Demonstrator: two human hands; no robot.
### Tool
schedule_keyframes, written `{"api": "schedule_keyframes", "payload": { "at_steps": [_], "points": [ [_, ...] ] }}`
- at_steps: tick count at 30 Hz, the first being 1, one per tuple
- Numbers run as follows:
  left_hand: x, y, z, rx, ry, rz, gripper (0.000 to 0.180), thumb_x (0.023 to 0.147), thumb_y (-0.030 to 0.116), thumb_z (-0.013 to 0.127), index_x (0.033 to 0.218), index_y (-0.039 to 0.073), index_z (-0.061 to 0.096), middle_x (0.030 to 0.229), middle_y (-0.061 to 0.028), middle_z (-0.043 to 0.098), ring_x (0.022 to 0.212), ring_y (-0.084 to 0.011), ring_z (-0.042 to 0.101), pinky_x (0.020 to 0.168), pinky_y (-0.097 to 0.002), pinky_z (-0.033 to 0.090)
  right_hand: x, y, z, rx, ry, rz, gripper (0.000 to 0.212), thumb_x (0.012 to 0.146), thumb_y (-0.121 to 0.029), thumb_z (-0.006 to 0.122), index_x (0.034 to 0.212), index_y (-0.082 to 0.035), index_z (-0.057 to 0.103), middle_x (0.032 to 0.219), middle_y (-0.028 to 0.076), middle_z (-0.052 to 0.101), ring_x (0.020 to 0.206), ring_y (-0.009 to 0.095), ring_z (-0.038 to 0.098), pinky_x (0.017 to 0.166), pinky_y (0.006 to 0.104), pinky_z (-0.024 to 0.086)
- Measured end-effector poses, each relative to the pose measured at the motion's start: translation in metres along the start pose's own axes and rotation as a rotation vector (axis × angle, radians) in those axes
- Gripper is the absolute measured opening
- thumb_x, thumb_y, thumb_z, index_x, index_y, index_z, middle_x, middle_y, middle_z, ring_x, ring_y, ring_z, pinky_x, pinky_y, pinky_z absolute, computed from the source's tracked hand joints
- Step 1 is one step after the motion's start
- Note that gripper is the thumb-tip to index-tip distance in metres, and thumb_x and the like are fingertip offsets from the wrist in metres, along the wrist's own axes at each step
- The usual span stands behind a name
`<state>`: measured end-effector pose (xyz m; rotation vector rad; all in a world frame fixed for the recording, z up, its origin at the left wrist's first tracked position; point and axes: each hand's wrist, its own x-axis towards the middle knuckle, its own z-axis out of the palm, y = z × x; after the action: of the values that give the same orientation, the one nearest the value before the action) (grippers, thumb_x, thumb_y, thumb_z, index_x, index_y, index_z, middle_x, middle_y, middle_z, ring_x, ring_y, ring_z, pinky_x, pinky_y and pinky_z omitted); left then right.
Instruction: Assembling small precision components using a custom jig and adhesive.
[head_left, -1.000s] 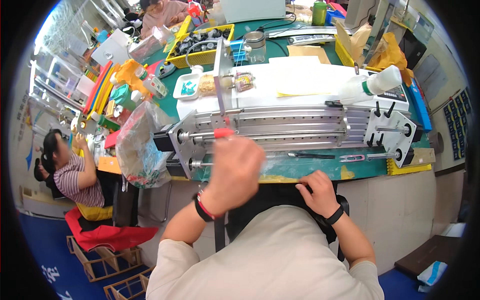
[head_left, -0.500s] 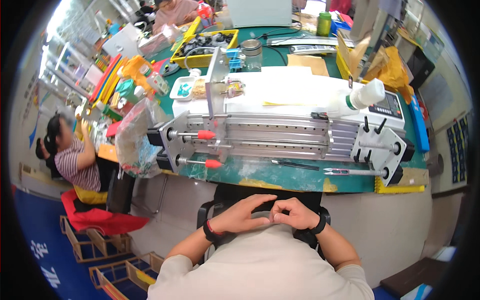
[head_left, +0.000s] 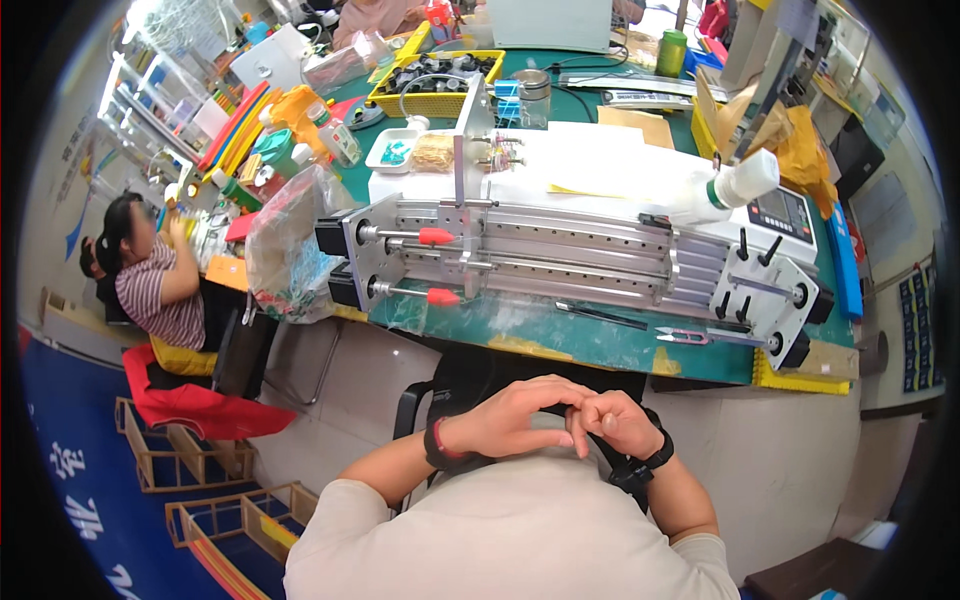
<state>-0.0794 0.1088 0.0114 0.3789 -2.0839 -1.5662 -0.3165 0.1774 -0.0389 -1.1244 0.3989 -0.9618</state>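
Observation:
My left hand (head_left: 505, 418) is held in front of my body, short of the bench edge. Its fingers are stretched out toward the right and their tips meet my right hand (head_left: 622, 418). The right fingers are bent in against those tips; whether anything lies between them is hidden. Beyond both hands, untouched, an aluminium linear-rail machine (head_left: 575, 250) lies across the bench, with two red-tipped rods (head_left: 437, 236) at its left part. Nearest on the bench are a slim black tool (head_left: 602, 316) and small thread snips (head_left: 685, 335).
On the green bench (head_left: 640, 362) stand a white squeeze bottle (head_left: 745, 182), a digital scale (head_left: 780, 217), a glass jar (head_left: 534, 98) and a yellow basket (head_left: 430, 103) of black parts. A plastic-lined bin (head_left: 295, 250) hangs at left. A seated person (head_left: 160, 270) works there; another sits behind.
My hands have come together, left fingertips now against the right hand, whose fingers have shifted. The view has turned slightly, so the bench appears shifted right.

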Motion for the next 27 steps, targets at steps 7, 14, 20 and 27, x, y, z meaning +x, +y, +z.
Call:
{"api": "schedule_keyframes", "payload": {
  "at_steps": [7, 14, 20, 27],
  "points": [
    [0.003, 0.006, -0.019, 0.149, -0.118, 0.127, 0.026, 0.087, 0.010, 0.091, 0.107, 0.007, 0.073, 0.120, -0.0119, 0.074, 0.109, -0.0315, 0.069, 0.098, -0.0428, 0.054, -0.008, -0.009, 0.030, -0.074, 0.112, 0.063, 0.054, 0.106, -0.053, 0.069, 0.077, -0.009, 0.055, 0.078, 0.001, 0.065, 0.073, 0.012, 0.054, 0.068, 0.0296, 0.044],
    [0.011, 0.017, -0.028, 0.148, 0.033, 0.327, 0.026, 0.082, 0.009, 0.091, 0.092, 0.008, 0.067, 0.112, -0.0098, 0.072, 0.098, -0.0310, 0.068, 0.085, -0.0412, 0.054, 0.013, -0.032, 0.040, -0.151, 0.112, 0.018, 0.055, 0.101, -0.052, 0.076, 0.076, -0.010, 0.052, 0.077, -0.002, 0.055, 0.069, 0.012, 0.046, 0.063, 0.0290, 0.038],
    [0.011, 0.026, -0.046, 0.210, 0.140, 0.382, 0.030, 0.077, 0.007, 0.091, 0.089, 0.007, 0.063, 0.111, -0.0098, 0.071, 0.097, -0.0318, 0.066, 0.082, -0.0416, 0.053, 0.043, -0.050, 0.042, -0.199, 0.067, 0.038, 0.053, 0.099, -0.049, 0.080, 0.077, -0.008, 0.053, 0.077, 0.001, 0.055, 0.071, 0.017, 0.049, 0.066, 0.0311, 0.040],
    [-0.008, 0.020, -0.063, 0.255, 0.117, 0.303, 0.030, 0.076, 0.006, 0.090, 0.087, 0.007, 0.062, 0.112, -0.0105, 0.071, 0.102, -0.0324, 0.067, 0.085, -0.0428, 0.054, 0.066, -0.046, 0.043, -0.214, 0.015, 0.064, 0.056, 0.097, -0.051, 0.081, 0.076, -0.008, 0.051, 0.075, 0.002, 0.051, 0.069, 0.020, 0.046, 0.063, 0.0345, 0.038]
  ]
}}
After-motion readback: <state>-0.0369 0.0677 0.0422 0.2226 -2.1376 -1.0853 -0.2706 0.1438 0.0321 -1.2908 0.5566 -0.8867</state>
